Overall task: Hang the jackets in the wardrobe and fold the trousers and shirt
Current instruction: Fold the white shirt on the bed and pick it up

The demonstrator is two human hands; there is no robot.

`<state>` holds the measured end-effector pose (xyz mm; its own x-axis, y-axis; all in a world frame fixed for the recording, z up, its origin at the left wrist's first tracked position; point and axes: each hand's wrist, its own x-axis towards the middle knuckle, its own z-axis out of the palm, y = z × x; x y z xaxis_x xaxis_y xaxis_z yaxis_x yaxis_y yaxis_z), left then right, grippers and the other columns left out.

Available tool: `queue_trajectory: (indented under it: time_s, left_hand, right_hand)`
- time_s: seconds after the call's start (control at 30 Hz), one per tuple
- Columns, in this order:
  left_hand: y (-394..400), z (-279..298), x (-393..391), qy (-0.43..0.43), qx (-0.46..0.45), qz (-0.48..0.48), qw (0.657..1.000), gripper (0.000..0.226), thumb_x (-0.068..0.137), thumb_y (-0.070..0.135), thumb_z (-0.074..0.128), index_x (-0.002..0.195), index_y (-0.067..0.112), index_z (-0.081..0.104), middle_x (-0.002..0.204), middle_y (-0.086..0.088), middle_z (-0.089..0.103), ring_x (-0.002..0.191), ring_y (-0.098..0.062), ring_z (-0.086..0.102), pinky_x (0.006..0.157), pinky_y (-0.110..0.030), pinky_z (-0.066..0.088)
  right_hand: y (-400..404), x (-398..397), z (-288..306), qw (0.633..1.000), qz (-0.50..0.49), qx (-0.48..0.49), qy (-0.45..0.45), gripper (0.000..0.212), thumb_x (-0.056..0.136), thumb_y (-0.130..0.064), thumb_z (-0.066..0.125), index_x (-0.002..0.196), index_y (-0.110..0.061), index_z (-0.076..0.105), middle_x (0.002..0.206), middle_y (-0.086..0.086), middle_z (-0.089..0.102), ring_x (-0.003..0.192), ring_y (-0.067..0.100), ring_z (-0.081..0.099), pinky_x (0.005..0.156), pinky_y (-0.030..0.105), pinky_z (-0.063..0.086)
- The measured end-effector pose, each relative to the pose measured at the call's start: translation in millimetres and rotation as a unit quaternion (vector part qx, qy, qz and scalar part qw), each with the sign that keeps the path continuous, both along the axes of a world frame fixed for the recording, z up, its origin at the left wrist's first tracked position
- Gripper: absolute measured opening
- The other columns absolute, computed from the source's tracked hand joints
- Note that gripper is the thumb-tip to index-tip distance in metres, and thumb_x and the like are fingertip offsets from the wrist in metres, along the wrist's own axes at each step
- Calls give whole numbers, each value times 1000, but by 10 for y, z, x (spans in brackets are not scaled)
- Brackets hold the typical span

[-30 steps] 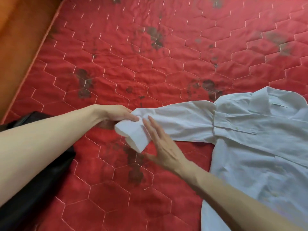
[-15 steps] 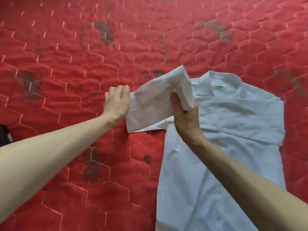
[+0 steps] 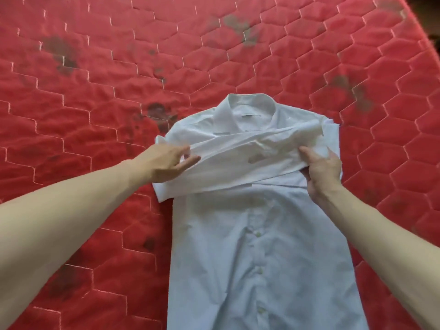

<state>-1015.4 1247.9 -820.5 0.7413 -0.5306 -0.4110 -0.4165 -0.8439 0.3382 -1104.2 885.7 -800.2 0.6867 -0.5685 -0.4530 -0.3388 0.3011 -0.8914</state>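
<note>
Red quilted mattress (image 3: pixel 100 110) under white shirt (image 3: pixel 262 246), laid flat, front up, collar far. Sleeve (image 3: pixel 240 160) carried across chest. Sleeve's near end pinched by left hand (image 3: pixel 166 163), far end gripped by right hand (image 3: pixel 321 170). Sleeve best pulled taut, laid level w/ shoulders, wrinkles smoothed.

shirt (image 3: pixel 262 246): thin white woven cloth, matt, creased where I hold it
mattress (image 3: pixel 119 103): red quilted cloth under my grip, slightly sheeny, stained
</note>
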Motion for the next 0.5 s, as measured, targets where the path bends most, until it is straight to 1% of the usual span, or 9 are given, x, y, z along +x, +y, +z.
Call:
queue_trajectory:
  time_s: [0.07,0.1,0.17,0.23,0.3,0.33,0.4,0.43,0.5]
  left_hand:
    - [-15,-25,69,28,49,-48,997,55,94,81,29,109,32,52,81,7,67,81,-20,59,69,-38,43]
    - [-2,-36,108,28,71,-68,995,48,96,74,37,107,30,52,79,7,68,77,-21,60,78,-39,45]
    - [21,-38,225,-19,101,-100,990,17,94,41,53,93,25,48,65,7,58,72,-27,60,87,-37,42]
    - [29,3,364,-67,118,-82,987,19,84,15,59,78,22,42,55,8,45,68,-34,59,69,-33,36]
    - [34,60,509,-107,88,-39,990,26,79,7,61,70,19,40,53,4,42,59,-36,51,57,-34,32]
    - [27,82,572,-134,62,-32,988,25,79,5,60,69,17,40,52,4,40,55,-36,47,58,-35,34]
    - [-12,107,648,-184,19,-37,982,16,82,7,52,69,13,44,50,6,35,51,-37,47,68,-41,42]
    - [-41,100,667,-204,16,-35,978,11,83,11,47,72,11,48,50,4,38,52,-37,52,77,-45,45]
    - [-100,45,677,-230,40,-19,972,12,88,13,48,80,8,55,61,-8,57,65,-38,60,87,-50,44]
  right_hand:
    - [-191,-67,-156,1000,-7,-23,19,13,84,-10,82,92,-19,78,87,0,80,85,18,77,71,30,62]
    - [-286,-83,-230,999,-8,-38,29,10,84,-12,83,90,-19,78,87,0,80,87,20,76,71,31,63]
    - [-473,-76,-358,996,-4,-78,51,8,86,-15,83,90,-18,76,94,5,79,91,24,74,80,44,64]
    - [-630,-62,-447,993,-7,-103,64,8,87,-16,82,91,-17,75,98,9,76,90,22,70,87,50,60]
    - [-748,-74,-527,990,-13,-125,70,10,88,-17,80,93,-9,75,88,2,73,78,12,66,75,41,58]
    - [-790,-87,-572,986,-13,-149,75,15,90,-17,78,92,-4,73,79,-4,69,69,6,62,66,34,54]
    - [-853,-116,-659,974,-10,-204,94,20,93,-18,75,92,2,71,66,-10,64,56,-3,53,58,19,46]
    - [-865,-129,-689,968,-10,-227,109,20,94,-18,74,95,1,72,67,-8,65,55,-3,54,57,16,45]
    - [-860,-132,-712,948,-9,-286,142,22,95,-24,71,100,-3,74,80,3,73,68,6,62,65,23,49]
